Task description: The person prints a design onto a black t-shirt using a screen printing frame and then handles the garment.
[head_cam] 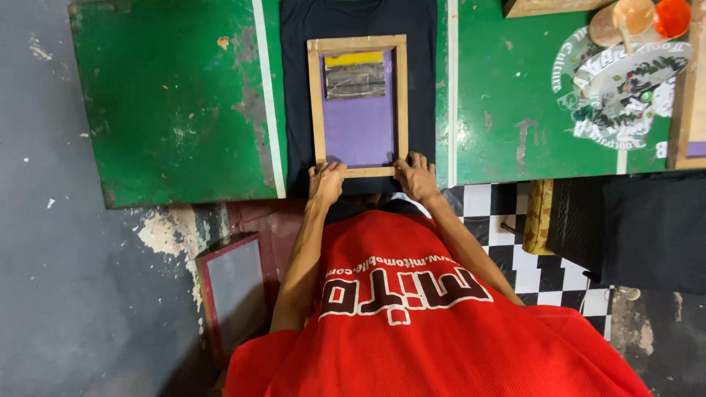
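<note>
Green table [176, 110] carries a dark shirt [294, 88]; left hand [326, 182] and right hand [417, 178] grip the wooden screen frame [318, 103] at its near edge.

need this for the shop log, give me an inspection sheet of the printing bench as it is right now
surface: green table, paint worn and stained
job's things: wooden screen frame with purple mesh lies flat on a dark shirt; yellow ink and a squeegee inside at its far end
clutter: printed sheets, orange cups at far right
grippers: left hand and right hand press the frame's near rail
cables: nothing seen
surroundings: spare frame on grey floor, checkered tiles
</note>
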